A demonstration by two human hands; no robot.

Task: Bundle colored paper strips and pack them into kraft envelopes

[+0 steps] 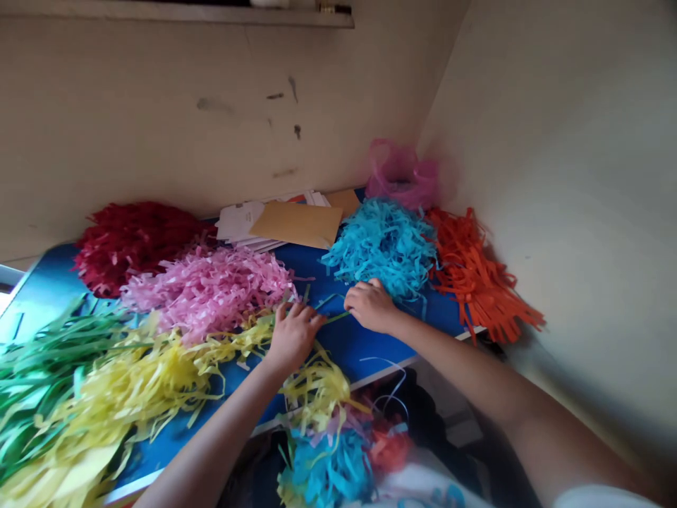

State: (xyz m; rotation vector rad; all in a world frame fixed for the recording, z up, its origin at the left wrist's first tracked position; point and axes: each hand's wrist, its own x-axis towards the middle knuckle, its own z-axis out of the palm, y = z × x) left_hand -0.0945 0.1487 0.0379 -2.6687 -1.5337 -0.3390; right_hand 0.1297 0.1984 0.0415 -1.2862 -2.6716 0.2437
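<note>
My right hand [367, 305] is closed, fingertips down, at the near edge of a pile of shredded blue paper [383, 243]. A thin green paper strip [338, 317] runs from it to my left hand [297, 335], whose fingers are curled over the end of the yellow paper strips [153, 367]. Its fingertips are partly hidden. Just left of that hand lies a pile of pink shredded paper [216, 286]. Below my hands, a bundle of mixed strips [333, 458] in yellow, blue, pink and orange hangs at the table's edge and over my lap.
On the blue table [301, 264] are dark red paper [140, 240], green strips [37, 381] and orange strips [486, 282]. Brown envelopes [299, 222] and a pink plastic bag [405, 176] sit at the back. Walls close in behind and right; a shelf [174, 12] is above.
</note>
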